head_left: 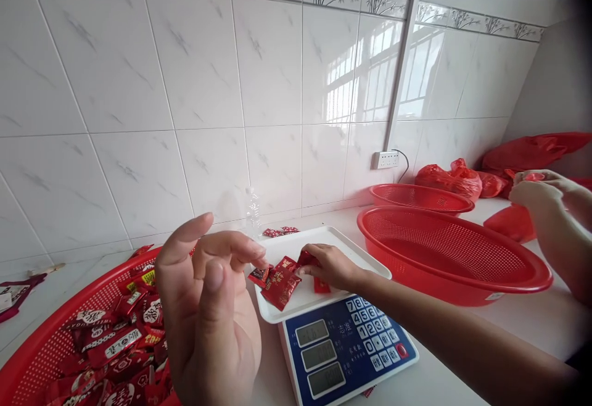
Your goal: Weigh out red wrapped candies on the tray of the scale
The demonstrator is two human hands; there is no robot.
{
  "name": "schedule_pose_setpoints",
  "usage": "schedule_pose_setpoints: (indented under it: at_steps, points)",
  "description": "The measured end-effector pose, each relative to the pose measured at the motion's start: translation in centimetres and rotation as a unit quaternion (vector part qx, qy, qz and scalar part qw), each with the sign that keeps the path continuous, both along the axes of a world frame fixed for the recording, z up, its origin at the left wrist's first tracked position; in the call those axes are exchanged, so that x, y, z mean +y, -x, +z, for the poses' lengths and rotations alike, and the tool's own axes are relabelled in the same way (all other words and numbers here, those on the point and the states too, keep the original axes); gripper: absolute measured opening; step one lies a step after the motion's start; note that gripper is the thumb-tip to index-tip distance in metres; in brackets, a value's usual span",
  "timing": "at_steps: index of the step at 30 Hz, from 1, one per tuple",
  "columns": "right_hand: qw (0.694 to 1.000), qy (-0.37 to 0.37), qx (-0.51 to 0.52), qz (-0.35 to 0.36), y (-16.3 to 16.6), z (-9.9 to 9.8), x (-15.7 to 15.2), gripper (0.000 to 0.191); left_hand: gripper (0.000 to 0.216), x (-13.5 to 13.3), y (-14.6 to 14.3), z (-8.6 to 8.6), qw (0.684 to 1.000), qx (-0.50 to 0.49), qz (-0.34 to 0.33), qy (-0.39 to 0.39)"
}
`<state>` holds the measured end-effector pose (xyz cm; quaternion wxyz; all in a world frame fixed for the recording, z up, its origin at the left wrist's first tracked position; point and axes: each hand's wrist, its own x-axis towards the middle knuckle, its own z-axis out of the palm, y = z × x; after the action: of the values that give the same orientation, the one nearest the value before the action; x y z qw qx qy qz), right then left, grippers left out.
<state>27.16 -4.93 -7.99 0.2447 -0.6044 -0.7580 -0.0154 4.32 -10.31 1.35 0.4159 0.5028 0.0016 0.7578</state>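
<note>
My left hand (217,313) is raised in the foreground, fingers curved and apart. Its fingertips are in front of the left edge of the white scale tray (365,256), by a small dark red packet (259,276); I cannot tell whether they touch it. My right hand (330,265) reaches over the tray from the right, its fingers closed on a red snack packet (307,259), partly hidden. A larger red packet with gold lettering (282,285) lies between the hands. Another red packet (321,285) lies below my right hand. The blue scale panel (351,344) faces me.
A red basket (32,338) full of wrapped snacks stands at left. Two red perforated baskets (453,292) are at right, with red plastic bags (448,179) behind. Another person's hands (543,193) hold a red bag. A clear bottle (252,208) stands by the tiled wall.
</note>
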Motion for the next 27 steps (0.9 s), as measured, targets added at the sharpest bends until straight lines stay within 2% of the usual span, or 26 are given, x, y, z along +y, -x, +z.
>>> schedule_pose_setpoints:
  at_steps: [4, 8, 12, 15, 17, 19, 23, 24, 25, 27]
  points:
    - [0.992, -0.050, 0.020, -0.111, -2.8, 1.9, -1.2, 0.028, 0.018, 0.0, 0.1, 0.1, 1.000, -0.011, 0.000, -0.001]
    - [0.968, -0.080, 0.004, -0.236, -8.1, 3.4, -3.5, 0.032, 0.018, 0.0, 0.3, 0.2, 1.000, -0.014, -0.009, 0.002]
    - [0.942, -0.064, -0.015, -0.330, -13.0, 3.0, -6.4, 0.041, 0.018, -0.1, 0.3, 0.2, 1.000, -0.019, -0.013, 0.007]
    - [0.932, -0.039, -0.028, -0.360, -14.6, 2.2, -7.7, 0.042, 0.018, -0.2, 0.4, 0.3, 1.000, -0.020, -0.017, 0.003]
    - [0.933, -0.035, -0.036, -0.357, -14.4, 1.7, -7.5, 0.040, 0.018, -0.3, 0.4, 0.3, 1.000, -0.019, -0.019, 0.003]
    - [0.944, -0.033, -0.038, -0.325, -12.8, 1.3, -6.7, 0.044, 0.018, -0.3, 0.5, 0.3, 0.999, -0.024, -0.021, 0.009]
    - [0.981, 0.007, -0.018, -0.193, -6.3, 0.6, -4.4, 0.055, 0.018, -0.1, 0.6, 0.0, 1.000, -0.018, -0.026, 0.001]
    - [0.988, 0.031, -0.007, -0.154, -4.3, 0.5, -3.9, 0.057, 0.019, 0.0, 0.7, -0.1, 1.000, -0.013, -0.026, -0.002]
    - [0.989, 0.098, 0.027, -0.103, -2.4, 0.5, -3.4, 0.063, 0.019, 0.2, 0.8, -0.2, 1.000, -0.009, -0.025, -0.003]
    - [0.978, 0.195, 0.058, -0.041, 1.0, 0.5, -2.5, 0.079, 0.020, 0.4, 1.0, -0.3, 1.000, -0.006, -0.022, -0.004]
